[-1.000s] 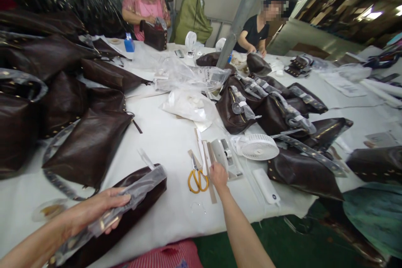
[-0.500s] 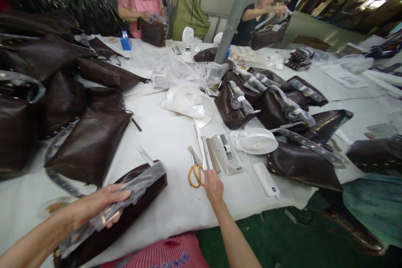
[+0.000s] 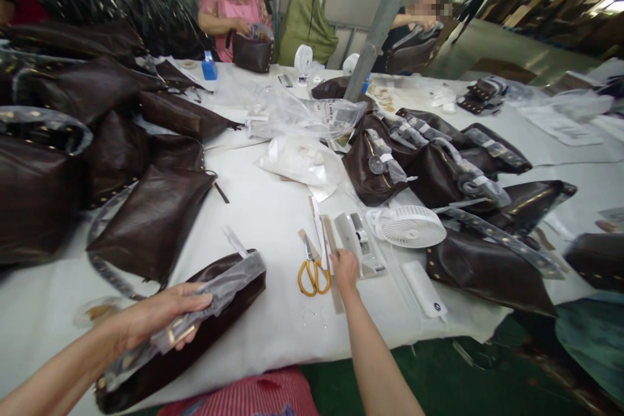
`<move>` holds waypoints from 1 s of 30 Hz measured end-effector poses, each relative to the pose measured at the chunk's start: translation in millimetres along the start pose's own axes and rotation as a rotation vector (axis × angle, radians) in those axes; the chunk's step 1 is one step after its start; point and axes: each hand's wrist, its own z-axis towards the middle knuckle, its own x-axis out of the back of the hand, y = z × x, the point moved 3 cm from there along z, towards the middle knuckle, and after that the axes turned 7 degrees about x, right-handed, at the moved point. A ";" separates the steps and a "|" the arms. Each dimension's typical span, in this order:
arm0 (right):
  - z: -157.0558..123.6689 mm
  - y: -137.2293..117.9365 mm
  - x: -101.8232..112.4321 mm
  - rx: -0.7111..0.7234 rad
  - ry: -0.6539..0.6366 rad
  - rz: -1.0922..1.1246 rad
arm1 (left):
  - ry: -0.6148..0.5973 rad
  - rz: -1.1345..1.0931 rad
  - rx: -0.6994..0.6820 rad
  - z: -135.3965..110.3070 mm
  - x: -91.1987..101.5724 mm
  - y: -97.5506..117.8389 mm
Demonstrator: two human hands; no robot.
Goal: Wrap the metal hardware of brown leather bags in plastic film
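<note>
My left hand (image 3: 170,312) is closed around a strap wrapped in clear plastic (image 3: 234,279), with a gold-coloured metal part showing near the fingers. The strap lies along a dark brown leather bag (image 3: 205,344) at the table's front edge. My right hand (image 3: 345,271) is bent over a flat brown strip (image 3: 337,299), its fingers drawn together on it; the fingertips are partly hidden. Just left of that hand lie orange-handled scissors (image 3: 314,276) and a thin white strip (image 3: 319,227). A metal tape dispenser (image 3: 361,244) stands immediately to its right.
A white fan (image 3: 412,226) and a white oblong device (image 3: 424,289) sit on the right. Brown bags (image 3: 151,227) are heaped at left, more bags (image 3: 375,172) at right. Plastic bags (image 3: 297,159) lie mid-table, near a slanting metal post (image 3: 377,32). Two people handle bags across the table.
My right hand has shifted slightly right and up, from beside the scissors handles onto the brown strip. My left hand keeps its hold on the wrapped strap. The whole view has swung a little left.
</note>
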 end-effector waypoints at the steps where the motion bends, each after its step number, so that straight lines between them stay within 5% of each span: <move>1: -1.1 3.8 -1.3 0.016 0.006 0.019 | -0.002 0.004 0.005 -0.2 -0.1 0.1; 15: 0.4 30.7 -18.6 0.124 0.116 0.201 | -0.027 0.040 0.014 2.8 1.3 1.7; 30: 3.7 17.3 -9.6 0.184 0.217 -0.001 | -0.038 0.062 -0.005 2.3 -1.9 2.5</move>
